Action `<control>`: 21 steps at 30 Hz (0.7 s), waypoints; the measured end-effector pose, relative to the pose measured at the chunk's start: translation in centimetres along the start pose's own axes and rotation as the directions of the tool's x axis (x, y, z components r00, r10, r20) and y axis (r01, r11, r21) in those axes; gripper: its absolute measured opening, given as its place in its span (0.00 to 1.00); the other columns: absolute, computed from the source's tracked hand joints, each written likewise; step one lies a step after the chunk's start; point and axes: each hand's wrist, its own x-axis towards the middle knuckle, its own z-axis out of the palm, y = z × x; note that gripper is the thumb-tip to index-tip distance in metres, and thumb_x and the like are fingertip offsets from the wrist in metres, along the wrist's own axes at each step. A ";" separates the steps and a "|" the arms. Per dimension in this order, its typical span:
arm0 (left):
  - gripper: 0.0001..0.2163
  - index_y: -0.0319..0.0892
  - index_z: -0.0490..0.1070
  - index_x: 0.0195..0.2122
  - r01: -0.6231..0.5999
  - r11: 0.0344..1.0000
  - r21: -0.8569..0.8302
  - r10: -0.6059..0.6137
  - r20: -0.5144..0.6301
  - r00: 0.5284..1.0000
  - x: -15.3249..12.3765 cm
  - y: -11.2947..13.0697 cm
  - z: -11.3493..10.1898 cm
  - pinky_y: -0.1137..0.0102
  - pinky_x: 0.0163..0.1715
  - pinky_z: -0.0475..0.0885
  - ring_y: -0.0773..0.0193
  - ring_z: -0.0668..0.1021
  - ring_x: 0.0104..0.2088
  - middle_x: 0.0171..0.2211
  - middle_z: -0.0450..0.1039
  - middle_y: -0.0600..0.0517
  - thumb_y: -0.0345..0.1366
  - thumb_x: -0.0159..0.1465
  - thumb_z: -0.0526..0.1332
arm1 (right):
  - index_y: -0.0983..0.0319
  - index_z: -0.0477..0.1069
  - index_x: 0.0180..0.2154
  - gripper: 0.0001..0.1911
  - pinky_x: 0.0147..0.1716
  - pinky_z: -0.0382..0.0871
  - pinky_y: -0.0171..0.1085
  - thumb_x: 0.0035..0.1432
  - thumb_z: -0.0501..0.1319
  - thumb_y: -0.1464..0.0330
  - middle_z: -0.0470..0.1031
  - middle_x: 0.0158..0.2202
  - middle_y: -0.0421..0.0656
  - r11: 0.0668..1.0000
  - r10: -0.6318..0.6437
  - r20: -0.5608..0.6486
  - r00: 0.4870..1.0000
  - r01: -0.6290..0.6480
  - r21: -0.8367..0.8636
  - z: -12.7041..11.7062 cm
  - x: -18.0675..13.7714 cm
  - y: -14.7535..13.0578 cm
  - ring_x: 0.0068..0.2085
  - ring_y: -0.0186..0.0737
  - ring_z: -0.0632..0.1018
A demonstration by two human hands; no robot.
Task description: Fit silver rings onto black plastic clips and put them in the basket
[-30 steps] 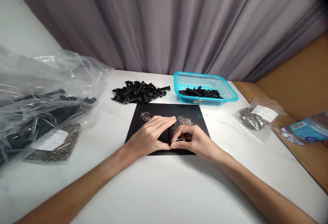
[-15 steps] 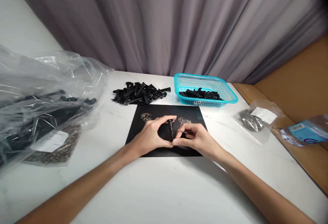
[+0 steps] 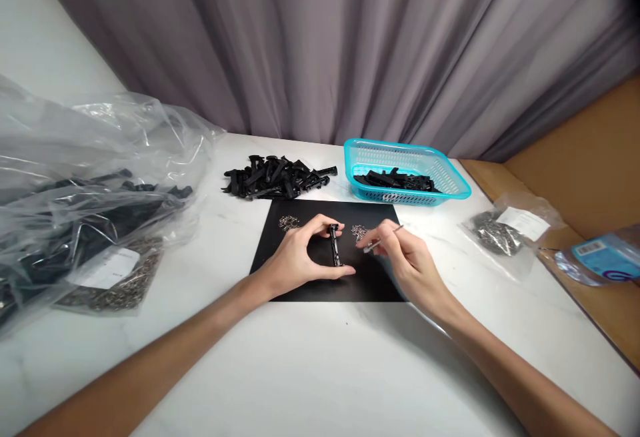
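Note:
My left hand is closed on a narrow black plastic part, gripping its two ends between thumb and fingers above a black mat. In my right hand is a slim silver tool, its kind too small to make out. That hand is apart from the black part, its fingertips close to a small pile of tiny metal pieces. Another pile of such pieces lies on the mat beyond my left hand.
Behind the mat are a heap of black plastic parts and a blue basket holding similar parts. Large clear bags fill the left side. At right lie a bag of metal pieces and a blue-labelled bottle.
My right hand has moved away from the black part, to the right, and the silver tool now points toward the right-hand pile. My left hand still holds the part.

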 end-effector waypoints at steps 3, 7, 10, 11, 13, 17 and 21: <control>0.30 0.45 0.71 0.53 0.009 1.000 -0.013 -0.009 -0.002 1.000 0.1 -0.1 0.0 0.58 0.53 0.76 0.54 0.79 0.49 0.50 0.77 0.49 0.47 0.52 0.77 | 0.61 0.79 0.35 0.22 0.31 0.73 0.39 0.70 0.58 0.52 0.77 0.30 0.43 0.972 0.087 0.056 0.995 -0.097 0.213 0.6 -0.1 0.1 0.27 0.37 0.75; 0.29 0.44 0.72 0.54 -0.001 0.998 -0.064 0.000 -0.013 1.000 0.1 -0.4 0.0 0.59 0.53 0.76 0.54 0.80 0.49 0.50 0.76 0.47 0.44 0.53 0.77 | 0.62 0.78 0.36 0.16 0.33 0.76 0.39 0.65 0.66 0.55 0.79 0.31 0.42 0.915 0.100 0.117 0.988 -0.137 0.380 1.3 -0.1 0.5 0.29 0.37 0.79; 0.28 0.43 0.73 0.54 0.005 0.997 -0.079 -0.005 -0.007 1.000 0.2 -0.5 0.0 0.60 0.52 0.77 0.55 0.80 0.47 0.49 0.76 0.47 0.43 0.54 0.77 | 0.62 0.76 0.37 0.14 0.33 0.77 0.39 0.66 0.66 0.57 0.80 0.29 0.41 0.881 0.099 0.131 0.986 -0.148 0.449 1.6 -0.1 0.7 0.27 0.36 0.80; 0.28 0.42 0.73 0.53 0.010 0.997 -0.078 -0.011 -0.003 1.000 0.2 -0.5 0.0 0.60 0.51 0.77 0.56 0.80 0.47 0.49 0.76 0.46 0.43 0.54 0.77 | 0.62 0.76 0.37 0.13 0.33 0.77 0.39 0.66 0.66 0.58 0.80 0.28 0.41 0.875 0.096 0.129 0.987 -0.146 0.462 1.7 -0.1 0.8 0.27 0.36 0.80; 0.28 0.42 0.74 0.53 0.017 0.997 -0.074 -0.017 0.002 1.000 0.2 -0.6 -0.1 0.61 0.50 0.77 0.57 0.80 0.45 0.48 0.75 0.47 0.43 0.53 0.77 | 0.63 0.76 0.37 0.13 0.32 0.77 0.38 0.66 0.66 0.58 0.80 0.28 0.41 0.871 0.092 0.122 0.988 -0.139 0.471 1.8 -0.2 0.9 0.27 0.36 0.80; 0.27 0.43 0.74 0.53 0.013 0.998 -0.056 -0.012 0.014 1.000 0.3 -0.8 0.0 0.61 0.49 0.77 0.57 0.80 0.45 0.47 0.75 0.48 0.43 0.53 0.77 | 0.63 0.78 0.36 0.12 0.32 0.76 0.37 0.65 0.67 0.59 0.81 0.29 0.42 0.873 0.084 0.135 0.987 -0.138 0.468 2.0 -0.1 1.0 0.27 0.35 0.79; 0.27 0.42 0.74 0.53 0.004 1.000 0.008 -0.004 0.009 1.000 0.4 -0.9 0.0 0.61 0.47 0.76 0.57 0.80 0.43 0.45 0.75 0.49 0.45 0.54 0.76 | 0.62 0.80 0.36 0.11 0.32 0.76 0.37 0.64 0.68 0.60 0.81 0.30 0.43 0.885 0.077 0.150 0.986 -0.137 0.446 2.1 -0.2 1.3 0.28 0.36 0.79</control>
